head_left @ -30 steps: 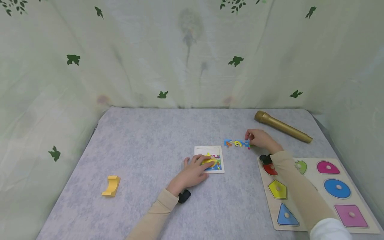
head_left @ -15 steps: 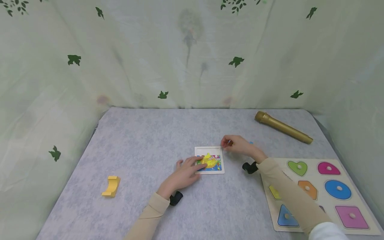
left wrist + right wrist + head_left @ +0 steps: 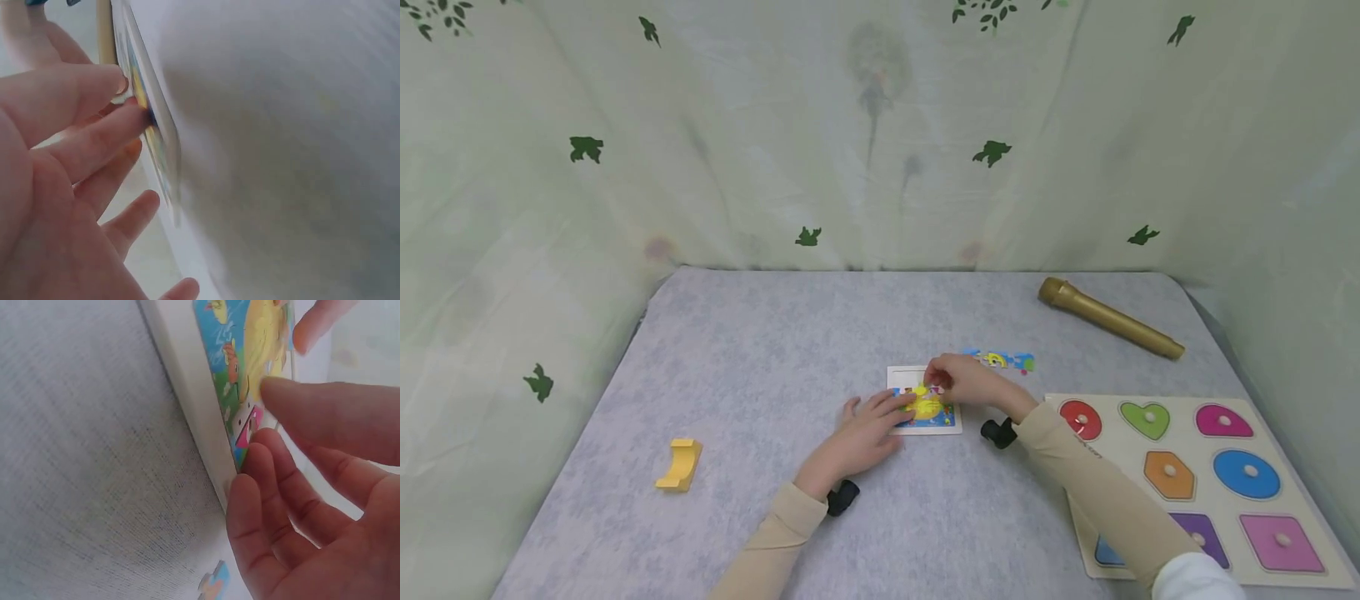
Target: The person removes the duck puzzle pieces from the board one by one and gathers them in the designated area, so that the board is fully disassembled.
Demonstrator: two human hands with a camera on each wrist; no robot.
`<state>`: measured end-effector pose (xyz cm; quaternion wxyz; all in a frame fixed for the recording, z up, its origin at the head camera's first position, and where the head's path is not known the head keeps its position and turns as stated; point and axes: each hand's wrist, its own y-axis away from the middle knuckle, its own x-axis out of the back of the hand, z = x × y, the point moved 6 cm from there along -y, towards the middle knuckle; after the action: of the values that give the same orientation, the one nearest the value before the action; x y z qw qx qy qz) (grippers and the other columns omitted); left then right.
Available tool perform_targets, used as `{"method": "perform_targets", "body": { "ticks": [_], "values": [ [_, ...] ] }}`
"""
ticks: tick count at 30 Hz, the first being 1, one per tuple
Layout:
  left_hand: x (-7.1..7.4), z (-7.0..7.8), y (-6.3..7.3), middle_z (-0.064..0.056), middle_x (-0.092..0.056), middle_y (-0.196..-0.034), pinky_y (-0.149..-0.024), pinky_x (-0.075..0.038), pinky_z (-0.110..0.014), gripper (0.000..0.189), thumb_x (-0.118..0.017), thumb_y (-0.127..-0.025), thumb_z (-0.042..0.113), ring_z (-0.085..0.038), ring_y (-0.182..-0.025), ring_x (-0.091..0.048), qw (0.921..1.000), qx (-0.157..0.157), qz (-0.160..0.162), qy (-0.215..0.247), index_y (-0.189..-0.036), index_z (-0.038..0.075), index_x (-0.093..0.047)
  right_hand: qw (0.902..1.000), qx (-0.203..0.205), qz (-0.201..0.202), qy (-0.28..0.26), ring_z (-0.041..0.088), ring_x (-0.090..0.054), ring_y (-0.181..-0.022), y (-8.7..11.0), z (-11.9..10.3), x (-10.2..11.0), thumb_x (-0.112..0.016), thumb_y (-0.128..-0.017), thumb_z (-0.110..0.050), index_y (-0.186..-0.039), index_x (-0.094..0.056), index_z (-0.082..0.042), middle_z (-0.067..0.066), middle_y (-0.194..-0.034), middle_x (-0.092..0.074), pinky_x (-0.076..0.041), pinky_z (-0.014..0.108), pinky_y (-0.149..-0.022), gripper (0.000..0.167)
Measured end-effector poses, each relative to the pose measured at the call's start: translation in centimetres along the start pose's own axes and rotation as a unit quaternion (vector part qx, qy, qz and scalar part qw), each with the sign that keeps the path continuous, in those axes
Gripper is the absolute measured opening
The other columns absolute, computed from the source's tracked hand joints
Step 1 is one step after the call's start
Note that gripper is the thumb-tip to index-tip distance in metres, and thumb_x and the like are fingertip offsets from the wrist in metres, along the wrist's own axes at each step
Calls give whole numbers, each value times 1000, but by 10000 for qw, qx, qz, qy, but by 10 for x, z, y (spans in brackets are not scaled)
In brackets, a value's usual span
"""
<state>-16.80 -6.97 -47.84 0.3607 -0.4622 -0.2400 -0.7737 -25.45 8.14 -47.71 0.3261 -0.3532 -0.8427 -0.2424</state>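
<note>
On the bench (image 3: 760, 350), the puzzle (image 3: 932, 411) has the left hand (image 3: 861, 435), fingers extended, at 8 o'clock; the right hand (image 3: 967, 379), grip unclear, at 1; loose pieces (image 3: 997, 360) at 2.

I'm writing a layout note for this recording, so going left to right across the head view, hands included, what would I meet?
Yellow block → left hand → small puzzle frame → right hand → shape board.
</note>
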Motion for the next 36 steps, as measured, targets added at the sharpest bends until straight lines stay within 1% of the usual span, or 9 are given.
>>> {"method": "perform_targets", "body": {
  "ticks": [5, 10, 13, 17, 20, 24, 27, 33, 36],
  "values": [
    [-1, 8, -8, -3, -42, -146, -100, -20, -64, 31, -58, -96, 21, -24, -135, -33, 9990, -90, 8, -430, -125, 11, -57, 9996, 110, -9, 272, 14, -49, -77, 2, -3, -2, -69, -73, 12, -98, -60, -7, 1, -85, -55, -42, 28, -71, 33],
    [-4, 12, -12, -3, -42, -144, -96, -28, -61, 44, -57, -96, 26, -26, -131, -37, 9946, -65, -45, -1038, -140, 26, -50, 9996, 195, 131, 159, 16, -48, -76, 5, -6, -2, -67, -70, 16, -98, -58, -6, 2, -83, -54, -41, 30, -70, 36],
    [-7, 16, -11, -4, -41, -143, -94, -30, -60, 47, -57, -96, 30, -27, -131, -36, 9920, 4, -35, -1265, -142, 32, -48, 9996, 156, 188, 142, 16, -48, -76, 5, -5, -1, -68, -71, 13, -95, -59, -6, 1, -84, -54, -42, 30, -71, 32],
    [-7, 19, -11, -5, -42, -142, -93, -30, -61, 45, -58, -96, 29, -28, -130, -36, 9924, 33, 72, -1228, -141, 31, -50, 9994, 213, 273, 53, 16, -50, -77, 7, -3, 0, -70, -73, 9, -92, -60, -6, 1, -86, -56, -44, 30, -71, 27],
    [-7, 20, -11, -6, -40, -143, -92, -31, -62, 45, -57, -96, 27, -29, -130, -36, 9929, 70, 70, -1187, -141, 30, -51, 9991, 315, 286, -44, 15, -51, -78, 9, 1, 2, -68, -77, 9, -92, -62, -7, 0, -86, -59, -45, 30, -72, 23],
    [-7, 21, -12, -3, -35, -149, -92, -30, -64, 45, -57, -97, 26, -30, -131, -33, 9945, 137, -84, -1031, -141, 29, -50, 9982, 279, 316, -418, 15, -54, -78, 12, 8, 6, -63, -85, 7, -92, -64, -9, -1, -85, -61, -46, 32, -73, 18],
    [-6, 22, -13, -2, -34, -150, -93, -27, -66, 45, -56, -97, 25, -30, -133, -32, 9954, 180, -184, -918, -142, 29, -49, 9964, 226, 509, -641, 15, -54, -77, 15, 15, 11, -61, -87, 5, -91, -64, -9, -1, -83, -61, -46, 31, -73, 15],
    [-6, 22, -16, -1, -35, -150, -94, -23, -67, 45, -55, -98, 27, -29, -135, -29, 9959, 297, -371, -776, -142, 30, -48, 9911, 176, 1136, -676, 18, -54, -77, 25, 29, 41, -62, -87, 5, -92, -66, -4, 3, -82, -61, -45, 31, -70, 11],
    [-6, 21, -17, -1, -35, -150, -94, -23, -67, 45, -55, -98, 26, -29, -135, -29, 9961, 328, -387, -716, -142, 30, -48, 9905, 127, 1182, -684, 20, -56, -78, 35, 36, 59, -62, -86, 4, -92, -66, -1, 7, -84, -63, -45, 33, -71, 9]
  ]
}}
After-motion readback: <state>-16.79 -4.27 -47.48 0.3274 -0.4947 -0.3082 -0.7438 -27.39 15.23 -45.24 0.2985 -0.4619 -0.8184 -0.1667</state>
